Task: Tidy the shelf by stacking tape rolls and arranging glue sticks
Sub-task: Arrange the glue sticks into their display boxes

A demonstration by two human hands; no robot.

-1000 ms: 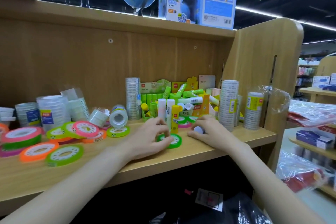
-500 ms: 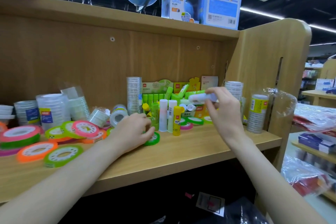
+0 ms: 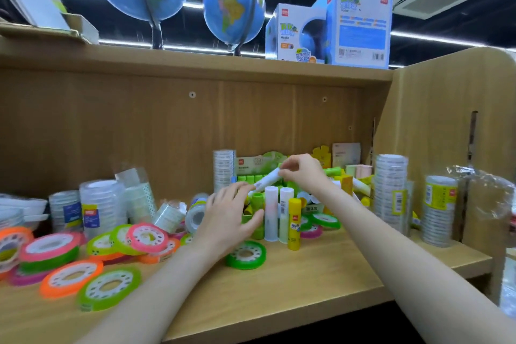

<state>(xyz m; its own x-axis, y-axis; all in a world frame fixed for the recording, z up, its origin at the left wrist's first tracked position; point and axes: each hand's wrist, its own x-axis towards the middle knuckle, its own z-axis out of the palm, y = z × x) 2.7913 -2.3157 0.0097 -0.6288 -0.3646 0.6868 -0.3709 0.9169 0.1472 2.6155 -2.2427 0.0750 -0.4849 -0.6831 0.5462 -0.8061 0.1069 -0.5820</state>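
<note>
Right hand: the right hand (image 3: 303, 173) is raised over the glue display, its grip clamped on the upper end of a white, tilted glue stick (image 3: 265, 181), pinched between thumb and fingertips.
Left hand: the left hand (image 3: 227, 218) is held just above the shelf with fingers spread and nearly straight, its grip apart; the fingertips reach the lower end of the white glue stick, though actual contact cannot be told.
Held glue stick: it slants from upper right to lower left, above the upright sticks.
Upright sticks: two tall translucent white glue tubes (image 3: 271, 213) stand side by side, with a short yellow glue stick (image 3: 294, 223) just beside them on the right.
Green tape roll: a flat green tape roll with a white hub (image 3: 245, 255) lies on the wooden shelf board (image 3: 307, 282), just below the left hand.
Loose rolls: pink, orange and green flat tape rolls (image 3: 69, 257) lie overlapping in disorder on the left part of the shelf.
Clear tape: stacks of clear tape rolls (image 3: 390, 184) stand upright at the right; another tall stack (image 3: 224, 173) stands behind the left hand.
Display box: a green cardboard box of green glue sticks (image 3: 257, 170) sits against the back panel.
Top shelf: two blue globes (image 3: 234, 8) and blue globe cartons (image 3: 360, 22) sit above.
</note>
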